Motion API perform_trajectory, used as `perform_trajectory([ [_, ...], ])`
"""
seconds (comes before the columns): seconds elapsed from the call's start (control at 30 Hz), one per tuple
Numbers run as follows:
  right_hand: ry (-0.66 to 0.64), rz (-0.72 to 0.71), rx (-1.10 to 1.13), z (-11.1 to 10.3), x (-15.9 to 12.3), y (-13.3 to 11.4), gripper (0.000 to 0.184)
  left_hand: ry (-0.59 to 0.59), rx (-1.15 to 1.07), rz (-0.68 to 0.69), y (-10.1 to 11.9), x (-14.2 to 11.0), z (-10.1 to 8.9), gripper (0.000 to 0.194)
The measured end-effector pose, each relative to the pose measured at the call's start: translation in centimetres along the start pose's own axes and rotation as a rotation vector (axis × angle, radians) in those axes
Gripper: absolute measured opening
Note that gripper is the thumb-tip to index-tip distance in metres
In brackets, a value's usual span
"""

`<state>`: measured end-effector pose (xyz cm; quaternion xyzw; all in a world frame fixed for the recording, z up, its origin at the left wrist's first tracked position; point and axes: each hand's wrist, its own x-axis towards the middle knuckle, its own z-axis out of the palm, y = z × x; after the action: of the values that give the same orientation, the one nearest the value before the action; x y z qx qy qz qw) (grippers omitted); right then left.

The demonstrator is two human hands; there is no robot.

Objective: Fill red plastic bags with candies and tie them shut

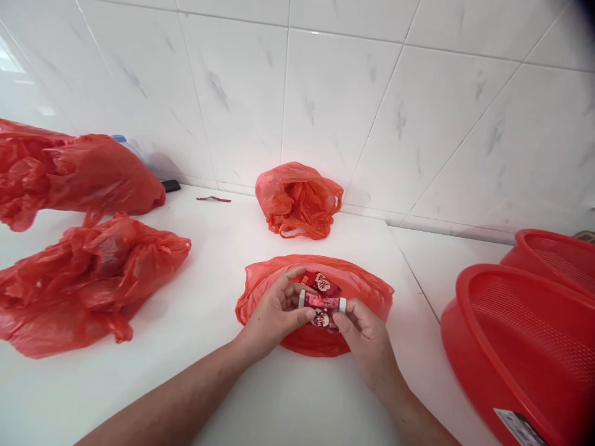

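Both my hands meet over an open red plastic bag [367, 291] lying on the white counter [223, 384]. My left hand [274, 316] pinches the left end of a small red and white wrapped candy [321, 302]. My right hand [367, 337] pinches its right end. Beneath and behind the candy lie other small red packets [321, 284] at the mouth of the bag.
Two large crumpled red bags [93, 272] [69, 170] lie at the left. A knotted red bag [297, 198] sits by the tiled wall. Two red plastic colander baskets [525, 347] [558, 254] stand at the right. A thin red strip [212, 199] and a dark object [170, 185] lie near the wall.
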<state>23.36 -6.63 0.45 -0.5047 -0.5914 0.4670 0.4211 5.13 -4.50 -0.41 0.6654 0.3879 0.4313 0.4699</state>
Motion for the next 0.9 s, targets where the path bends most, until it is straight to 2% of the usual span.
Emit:
perform_trajectory([
  [0.17,-0.03,0.015,-0.011,-0.2,0.0,-0.1,0.026,-0.033,-0.249,-0.125,0.2,0.1,-0.2,0.051],
  [0.3,-0.088,0.03,0.034,-0.2,0.0,-0.3,0.022,0.019,-0.361,-0.187,0.6,0.1,-0.2,0.046],
  [0.43,-0.118,0.07,-0.015,0.1,0.1,-0.5,0.019,0.073,-0.359,-0.21,0.8,0.1,0.0,0.043],
  [0.53,-0.131,0.088,-0.063,0.3,0.2,-0.4,0.023,0.065,-0.346,-0.192,0.7,0.0,0.3,0.04],
  [0.73,-0.154,0.021,-0.109,0.2,-0.2,0.1,0.018,0.037,-0.336,-0.227,0.7,-0.1,0.4,0.034],
  [0.9,-0.145,-0.045,-0.197,-0.2,0.0,0.5,0.019,0.095,-0.213,-0.232,0.9,-0.2,0.4,0.028],
])
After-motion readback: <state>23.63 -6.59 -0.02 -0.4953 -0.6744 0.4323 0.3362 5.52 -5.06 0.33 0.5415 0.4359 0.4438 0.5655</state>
